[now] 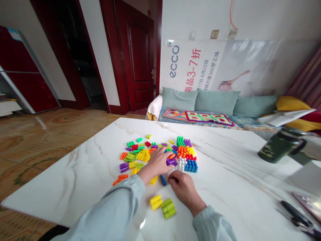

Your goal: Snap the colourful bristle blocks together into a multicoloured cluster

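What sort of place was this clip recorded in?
Most likely a home living room: a cushioned sofa stands against the wall, dark red wooden doors open onto other rooms, and small colourful toy blocks lie spread on a white marble-look table under both hands.

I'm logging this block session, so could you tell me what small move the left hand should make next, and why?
Probably lift the left hand with the purple block at its fingertips and press it onto the pegged block cluster just to its right. The fingers already rest on that piece, the cluster lies beside it, and the right hand rests flat on the marble table nearby.
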A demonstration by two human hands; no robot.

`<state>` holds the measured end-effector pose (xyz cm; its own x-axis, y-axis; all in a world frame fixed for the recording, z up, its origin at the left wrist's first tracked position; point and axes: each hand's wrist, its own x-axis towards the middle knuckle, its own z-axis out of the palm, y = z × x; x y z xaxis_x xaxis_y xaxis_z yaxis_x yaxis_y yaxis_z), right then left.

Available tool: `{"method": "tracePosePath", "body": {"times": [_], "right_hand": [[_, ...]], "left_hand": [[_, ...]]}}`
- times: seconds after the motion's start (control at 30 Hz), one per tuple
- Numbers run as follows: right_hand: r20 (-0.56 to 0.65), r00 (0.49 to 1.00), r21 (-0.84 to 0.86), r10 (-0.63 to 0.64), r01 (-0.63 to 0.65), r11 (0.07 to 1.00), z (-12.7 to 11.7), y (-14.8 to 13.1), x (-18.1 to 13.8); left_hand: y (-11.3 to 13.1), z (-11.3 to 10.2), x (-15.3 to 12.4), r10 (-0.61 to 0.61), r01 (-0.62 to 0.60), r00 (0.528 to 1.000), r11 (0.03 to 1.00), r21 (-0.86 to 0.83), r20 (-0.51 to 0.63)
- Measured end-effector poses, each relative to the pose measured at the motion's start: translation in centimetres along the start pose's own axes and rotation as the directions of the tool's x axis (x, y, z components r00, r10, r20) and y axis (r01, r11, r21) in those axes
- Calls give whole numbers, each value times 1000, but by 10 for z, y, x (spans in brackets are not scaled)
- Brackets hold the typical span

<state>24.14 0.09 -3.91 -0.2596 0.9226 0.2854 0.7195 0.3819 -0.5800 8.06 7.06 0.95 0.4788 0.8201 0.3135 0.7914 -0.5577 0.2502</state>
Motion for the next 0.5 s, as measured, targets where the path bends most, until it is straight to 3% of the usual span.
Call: {"method": "tracePosePath", "body": {"times": [0.1, 0.2, 0.5], "right_hand": [[-14, 1000, 8, -6, 6, 1000, 1, 1, 0], [-24, 1000, 4, -3, 4, 1000, 2, 2, 0], [-20, 1000, 19, 20, -20, 1000, 1, 2, 1]], "left_hand": [[-10, 9, 20, 66, -73, 981, 997, 31, 182], [-21, 17, 27, 64, -70, 960, 997, 15, 273], [-34, 4, 8, 73, -74, 990, 997, -2, 124]]}}
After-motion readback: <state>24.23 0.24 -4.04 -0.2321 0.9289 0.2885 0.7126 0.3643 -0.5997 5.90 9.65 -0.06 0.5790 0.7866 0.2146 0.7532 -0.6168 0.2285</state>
